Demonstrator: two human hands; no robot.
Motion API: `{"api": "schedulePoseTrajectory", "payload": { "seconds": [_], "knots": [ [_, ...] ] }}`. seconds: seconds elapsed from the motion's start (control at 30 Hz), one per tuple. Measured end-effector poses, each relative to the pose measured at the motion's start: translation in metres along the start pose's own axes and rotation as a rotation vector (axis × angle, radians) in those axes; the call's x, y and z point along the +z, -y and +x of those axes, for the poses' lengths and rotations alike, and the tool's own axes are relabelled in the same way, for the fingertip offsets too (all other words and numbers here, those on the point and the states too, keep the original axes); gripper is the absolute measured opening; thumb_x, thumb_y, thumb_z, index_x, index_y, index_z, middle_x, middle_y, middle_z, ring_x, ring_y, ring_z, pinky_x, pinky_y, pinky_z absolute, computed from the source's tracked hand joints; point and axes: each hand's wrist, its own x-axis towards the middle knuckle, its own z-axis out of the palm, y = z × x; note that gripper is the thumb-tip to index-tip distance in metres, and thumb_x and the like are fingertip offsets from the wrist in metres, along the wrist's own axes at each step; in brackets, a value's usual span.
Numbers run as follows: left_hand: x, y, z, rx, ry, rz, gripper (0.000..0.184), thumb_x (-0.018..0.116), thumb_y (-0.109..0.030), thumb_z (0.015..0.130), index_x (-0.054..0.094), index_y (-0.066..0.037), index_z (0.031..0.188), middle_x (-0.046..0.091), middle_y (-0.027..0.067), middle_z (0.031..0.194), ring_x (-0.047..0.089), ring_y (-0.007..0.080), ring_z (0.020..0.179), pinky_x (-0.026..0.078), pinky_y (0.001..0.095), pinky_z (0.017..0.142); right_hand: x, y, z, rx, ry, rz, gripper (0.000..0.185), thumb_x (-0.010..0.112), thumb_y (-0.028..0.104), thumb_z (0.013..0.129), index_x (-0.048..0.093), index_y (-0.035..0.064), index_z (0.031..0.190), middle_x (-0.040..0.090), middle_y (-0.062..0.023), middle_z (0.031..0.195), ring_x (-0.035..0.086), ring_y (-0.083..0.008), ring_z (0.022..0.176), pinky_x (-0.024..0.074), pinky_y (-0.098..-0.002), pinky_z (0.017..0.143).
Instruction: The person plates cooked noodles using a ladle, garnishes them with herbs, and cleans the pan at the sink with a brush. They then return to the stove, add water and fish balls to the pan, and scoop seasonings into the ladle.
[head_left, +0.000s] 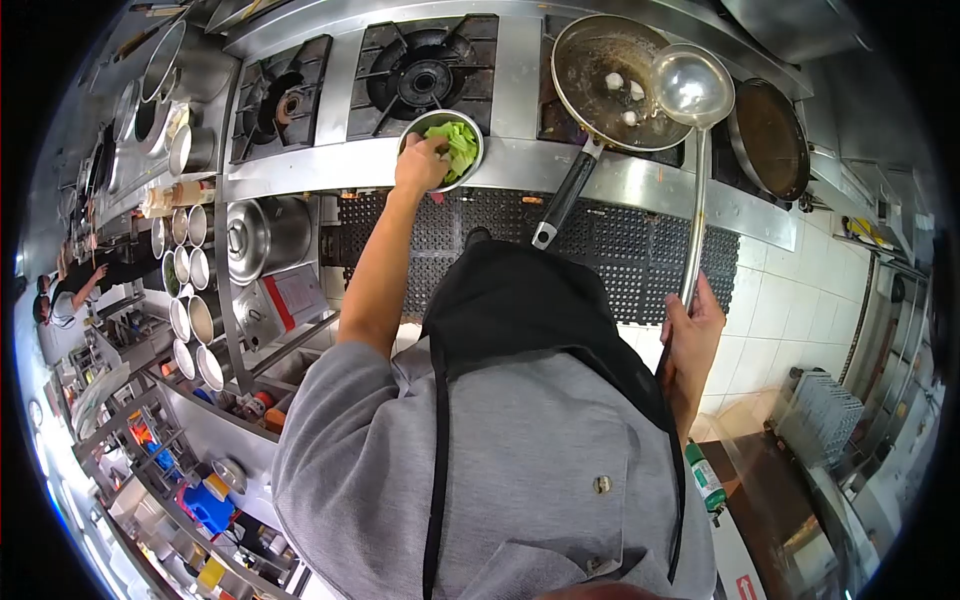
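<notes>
My left hand (421, 164) reaches over the near-left rim of a small metal bowl (477, 172), its fingers curled against the green leaves (458, 150) inside. The fingertips are partly hidden among the leaves. My right hand (694, 330) is wrapped round the lower end of the long handle of a ladle (692, 88). The ladle's round head hangs over the right side of a frying pan (583, 95), which has a few whitish pieces (629, 92) on a wet, brownish bottom. The pan's black handle (568, 200) points toward me, with no hand on it.
Left of the pan are two gas burners (425, 82) (284, 106). A second dark pan (768, 140) sits to the right. Metal containers (200, 268) and a lidded pot (268, 238) stand at left. Another person (72, 295) is at the far left. A perforated black mat (640, 240) covers the floor.
</notes>
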Motion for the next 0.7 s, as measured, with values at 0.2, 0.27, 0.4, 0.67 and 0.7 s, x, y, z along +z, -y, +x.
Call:
{"api": "schedulePoseTrajectory", "payload": {
  "seconds": [0.2,0.27,0.4,0.67,0.7],
  "knots": [
    [0.021,0.013,0.008,0.121,-0.048,-0.085,0.055,0.069,-0.022,0.075,0.06,-0.017,0.129,0.059,0.0228,0.114,0.063,0.0423,0.102,0.051,0.0476,0.092,0.006,0.01,-0.005,0.063,0.007,0.029,0.056,0.057,-0.008,0.087,0.044,-0.0056,0.141,0.053,0.0007,0.07,0.044,-0.0047,0.046,0.0356,-0.0212,0.039],
    [0.023,0.014,0.014,0.131,-0.011,0.0,0.06,0.07,-0.024,0.073,0.058,-0.016,0.131,0.054,0.027,0.119,0.063,0.0437,0.101,0.051,0.0478,0.094,0.002,0.006,-0.004,0.062,0.019,0.029,0.057,0.057,-0.007,0.087,0.042,-0.0054,0.143,0.054,-0.0006,0.071,0.044,-0.0048,0.046,0.036,-0.0215,0.04],
    [0.02,-0.001,0.016,0.129,0.098,0.113,0.064,0.072,-0.024,0.071,0.056,-0.015,0.133,0.048,0.0297,0.126,0.062,0.0447,0.102,0.051,0.0483,0.094,-0.001,-0.004,-0.001,0.072,-0.006,0.033,0.058,0.057,-0.006,0.087,0.042,-0.0058,0.143,0.056,-0.0017,0.072,0.046,-0.0052,0.047,0.0365,-0.0224,0.041],
    [-0.003,-0.019,0.022,0.011,0.202,0.266,0.059,0.071,-0.021,0.073,0.058,-0.015,0.13,0.045,0.027,0.135,0.064,0.0434,0.104,0.054,0.0455,0.091,-0.003,-0.004,0.002,0.047,0.0,0.03,0.057,0.057,-0.005,0.087,0.043,-0.0067,0.142,0.053,-0.0001,0.066,0.046,-0.0053,0.046,0.0367,-0.0226,0.041],
    [0.001,-0.004,0.023,0.116,0.084,0.226,0.047,0.071,-0.02,0.073,0.065,-0.012,0.119,0.055,0.0263,0.124,0.066,0.0419,0.1,0.055,0.0455,0.087,-0.003,-0.004,0.001,0.049,-0.007,0.025,0.057,0.057,-0.004,0.087,0.043,-0.0063,0.142,0.052,0.0001,0.066,0.046,-0.0053,0.046,0.0368,-0.0225,0.041]
  ]
}}
